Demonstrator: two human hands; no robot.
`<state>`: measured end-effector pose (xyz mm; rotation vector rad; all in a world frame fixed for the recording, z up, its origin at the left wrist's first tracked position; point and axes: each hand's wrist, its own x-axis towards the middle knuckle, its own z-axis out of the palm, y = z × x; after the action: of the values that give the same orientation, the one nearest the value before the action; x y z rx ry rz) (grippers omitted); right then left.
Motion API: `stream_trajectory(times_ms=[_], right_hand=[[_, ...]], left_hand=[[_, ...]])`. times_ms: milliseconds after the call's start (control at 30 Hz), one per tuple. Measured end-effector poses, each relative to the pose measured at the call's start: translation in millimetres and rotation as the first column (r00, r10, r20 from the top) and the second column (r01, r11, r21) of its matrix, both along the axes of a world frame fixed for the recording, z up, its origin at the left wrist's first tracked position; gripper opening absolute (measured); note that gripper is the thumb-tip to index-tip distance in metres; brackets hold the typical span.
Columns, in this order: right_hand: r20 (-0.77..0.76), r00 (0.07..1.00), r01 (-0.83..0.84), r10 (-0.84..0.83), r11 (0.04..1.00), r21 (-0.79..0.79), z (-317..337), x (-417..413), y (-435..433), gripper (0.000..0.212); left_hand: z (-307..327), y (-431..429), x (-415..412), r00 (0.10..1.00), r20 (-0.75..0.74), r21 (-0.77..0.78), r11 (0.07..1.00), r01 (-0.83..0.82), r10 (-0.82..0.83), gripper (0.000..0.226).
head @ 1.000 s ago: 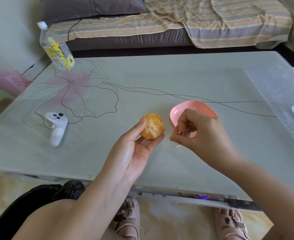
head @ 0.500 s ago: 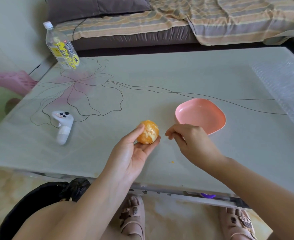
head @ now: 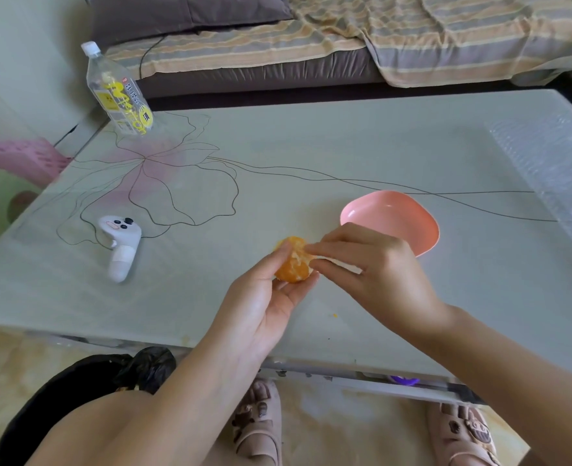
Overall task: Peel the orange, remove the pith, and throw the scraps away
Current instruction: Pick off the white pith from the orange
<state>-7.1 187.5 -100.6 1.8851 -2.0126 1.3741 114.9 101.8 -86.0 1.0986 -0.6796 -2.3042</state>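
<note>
Here, head view only. Orange [head: 293, 265] already stripped of rind, held above the near part of the bench [head: 311, 146], cradled in the left hand [head: 264, 304]: thumb on its left side, fingers curled beneath, a grip closed around the fruit. Right hand [head: 375, 274] close in from the right, thumb and forefinger pressed together at the pale patch on top of the orange, seemingly nipping a strand of pith, though too small to confirm any strand between the fingertips. Pink bowl [head: 409, 213] just behind the right hand, looking empty on its visible part. Black bag [head: 86, 381] low at the left, below the bench edge, probably the bin for scraps. A tiny orange fleck [head: 335, 315] lying on the bench near the wrists. Bottle [head: 119, 92] and white controller [head: 119, 245] well apart to the left, out of the work.

Step in hand, by the look of it: pith removal, peeling done. Next move likely calling for a gentle pull away from the fruit without tearing a segment, steady hold from the left, then a turn of the orange to expose remaining white, and a drop of the scrap into the bag.
</note>
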Motion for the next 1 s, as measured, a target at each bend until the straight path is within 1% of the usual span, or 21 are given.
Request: stream_trajectory(times_ms=[133,200,300,467,633,900,967,1000], right_hand=[[-0.099,0.995,-0.017,0.013,0.999,-0.034,0.0,-0.2,1.2,0.019],[-0.149,0.989,0.002,-0.007,0.999,-0.039,1.7,-2.6,2.9,0.016],[-0.198,0.979,0.034,-0.042,0.998,-0.044,4.7,-3.7,5.4,0.011],[-0.184,0.979,0.078,-0.084,0.996,-0.041,5.5,-3.6,3.6,0.009],[-0.142,0.984,0.104,-0.109,0.994,-0.044,8.0,-3.2,3.3,0.008],[-0.155,0.979,0.130,-0.135,0.991,-0.039,12.7,-5.9,3.1,0.005],[-0.114,0.984,0.132,-0.135,0.991,-0.033,13.4,-5.0,2.8,0.005],[-0.063,0.989,0.131,-0.132,0.991,-0.027,14.4,-4.6,3.2,0.005]], left_hand=[[1.8,3.1,0.6,1.000,-0.026,0.023,1.000,-0.002,0.003,0.024],[3.4,4.0,1.5,1.000,-0.024,0.006,1.000,0.014,-0.014,0.023],[4.8,5.2,2.0,0.999,-0.026,-0.036,0.998,0.042,-0.042,0.031],[3.4,9.4,-0.1,0.999,-0.027,-0.064,0.997,0.040,-0.042,0.022],[5.1,10.6,0.2,0.997,-0.038,-0.134,0.989,0.055,-0.061,0.022],[5.7,13.5,0.8,0.995,-0.033,-0.203,0.976,0.083,-0.092,0.024],[7.0,13.2,1.6,0.993,-0.026,-0.239,0.965,0.105,-0.115,0.021],[8.0,12.7,2.3,0.991,-0.023,-0.263,0.957,0.118,-0.129,0.021]])
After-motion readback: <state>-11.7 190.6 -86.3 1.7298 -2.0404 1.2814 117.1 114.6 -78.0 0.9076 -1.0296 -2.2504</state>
